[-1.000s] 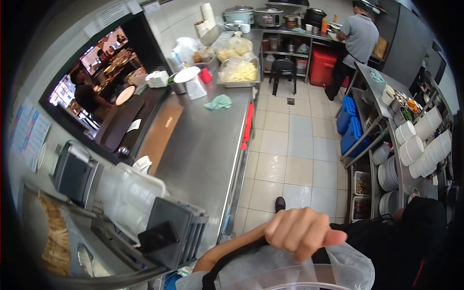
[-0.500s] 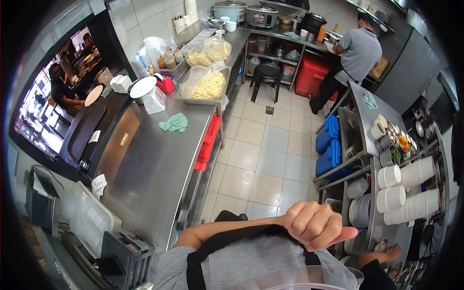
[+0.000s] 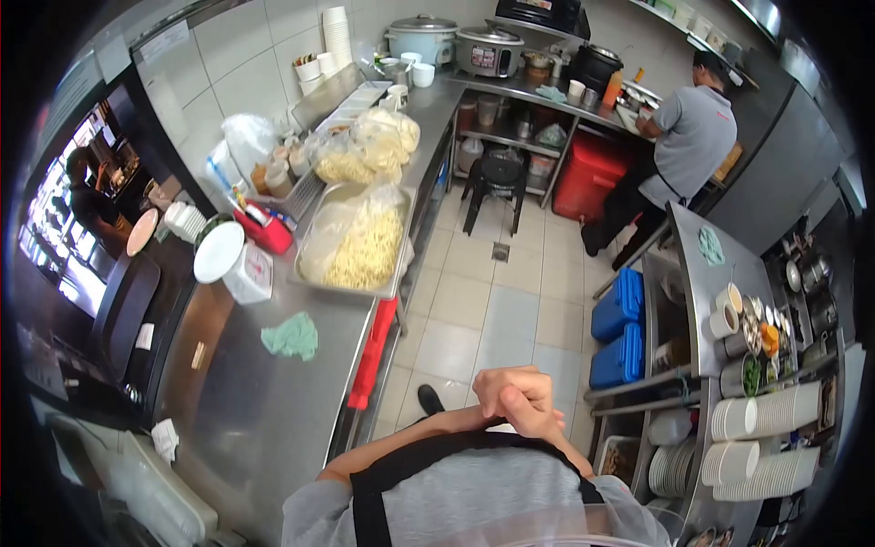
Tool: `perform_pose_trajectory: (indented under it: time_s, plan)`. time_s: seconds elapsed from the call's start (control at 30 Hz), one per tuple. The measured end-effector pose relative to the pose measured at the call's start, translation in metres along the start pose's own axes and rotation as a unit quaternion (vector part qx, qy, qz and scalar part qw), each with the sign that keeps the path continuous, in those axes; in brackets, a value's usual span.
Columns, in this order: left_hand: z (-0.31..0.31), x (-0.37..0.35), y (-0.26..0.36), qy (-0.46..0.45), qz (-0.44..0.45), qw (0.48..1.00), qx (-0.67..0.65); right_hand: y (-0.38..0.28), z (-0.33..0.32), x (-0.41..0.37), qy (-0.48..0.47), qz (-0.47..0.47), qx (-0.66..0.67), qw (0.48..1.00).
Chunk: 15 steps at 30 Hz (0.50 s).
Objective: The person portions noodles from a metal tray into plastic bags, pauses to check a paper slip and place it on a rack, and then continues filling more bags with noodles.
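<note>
Tiled kitchen floor (image 3: 509, 328), joined hands (image 3: 518, 401), noodles (image 3: 366, 253) — pale yellow, heaped

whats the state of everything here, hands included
left hand, against the right one, finger pose unclear
right hand, against the left, finger pose unclear
metal tray, loaded with pale noodles
green cloth, crumpled on the steel counter
kitchen scale, upright
black stool, upright
pale blue cooker, lid on
white bowls, nested in stacks
plates, stacked
</note>
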State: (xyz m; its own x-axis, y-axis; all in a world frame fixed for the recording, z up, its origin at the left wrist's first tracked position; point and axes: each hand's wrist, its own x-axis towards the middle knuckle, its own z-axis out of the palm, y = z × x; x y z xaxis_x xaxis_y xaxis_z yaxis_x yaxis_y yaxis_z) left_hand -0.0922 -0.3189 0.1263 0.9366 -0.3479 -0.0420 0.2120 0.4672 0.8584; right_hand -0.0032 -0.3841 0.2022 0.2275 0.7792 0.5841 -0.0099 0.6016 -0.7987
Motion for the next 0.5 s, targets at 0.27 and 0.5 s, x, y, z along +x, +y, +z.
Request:
perform_pose_trajectory:
  time_s: [0.27,0.5]
  plan:
    - [-0.107,0.008,0.084,0.051,0.029,0.993,0.099,0.074,-0.104,0.070,0.070,0.229,-0.124,0.963]
    - [-0.181,0.018,0.130,0.190,0.127,0.964,0.136,0.175,-0.171,0.147,-0.036,0.227,-0.320,0.919]
